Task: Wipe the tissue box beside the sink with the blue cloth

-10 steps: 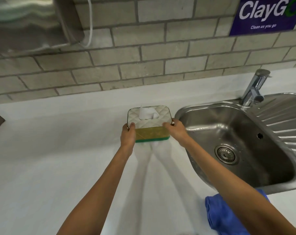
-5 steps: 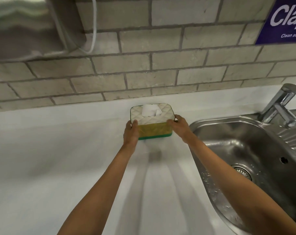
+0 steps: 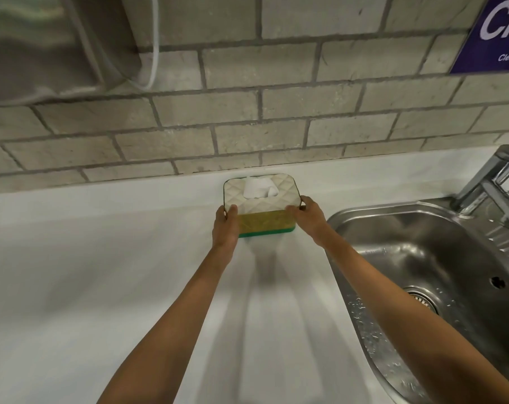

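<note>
Between left hand [image 3: 224, 227] and right hand [image 3: 309, 218]: tissue box [image 3: 262, 204], gripped.

Tissue box [image 3: 262, 209]: quilted cream lid, matt, looks plastic; amber translucent wall, glossy green base band. White paper tissue [image 3: 259, 189] soft, crumpled, in lid slot. Counter [image 3: 101, 272]: smooth white, satin sheen. Sink [image 3: 422, 258]: brushed stainless steel, water-spotted. Tap [image 3: 492, 182]: polished chrome. Wall [image 3: 276, 118]: rough matt brick, grey mortar.
</note>
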`<action>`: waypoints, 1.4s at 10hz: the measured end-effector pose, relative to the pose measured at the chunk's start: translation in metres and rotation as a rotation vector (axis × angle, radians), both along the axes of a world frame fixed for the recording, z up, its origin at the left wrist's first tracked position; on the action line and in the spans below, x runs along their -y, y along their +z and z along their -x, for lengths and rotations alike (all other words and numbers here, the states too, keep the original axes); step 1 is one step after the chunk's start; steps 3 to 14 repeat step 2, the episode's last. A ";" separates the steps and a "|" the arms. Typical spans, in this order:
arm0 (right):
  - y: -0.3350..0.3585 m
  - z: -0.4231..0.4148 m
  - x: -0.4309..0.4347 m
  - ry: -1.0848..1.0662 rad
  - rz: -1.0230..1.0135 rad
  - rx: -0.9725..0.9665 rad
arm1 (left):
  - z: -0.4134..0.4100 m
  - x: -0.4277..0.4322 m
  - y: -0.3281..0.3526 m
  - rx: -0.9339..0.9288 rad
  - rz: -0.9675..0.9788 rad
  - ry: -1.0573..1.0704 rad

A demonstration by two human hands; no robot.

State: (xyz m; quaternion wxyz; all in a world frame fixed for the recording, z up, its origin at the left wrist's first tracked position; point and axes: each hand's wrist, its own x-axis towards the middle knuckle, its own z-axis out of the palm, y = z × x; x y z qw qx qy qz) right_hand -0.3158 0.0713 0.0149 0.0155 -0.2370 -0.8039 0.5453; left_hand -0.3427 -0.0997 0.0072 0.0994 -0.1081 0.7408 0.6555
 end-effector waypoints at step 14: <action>-0.004 -0.003 -0.002 0.019 0.006 0.031 | -0.003 0.000 0.003 0.061 0.059 -0.037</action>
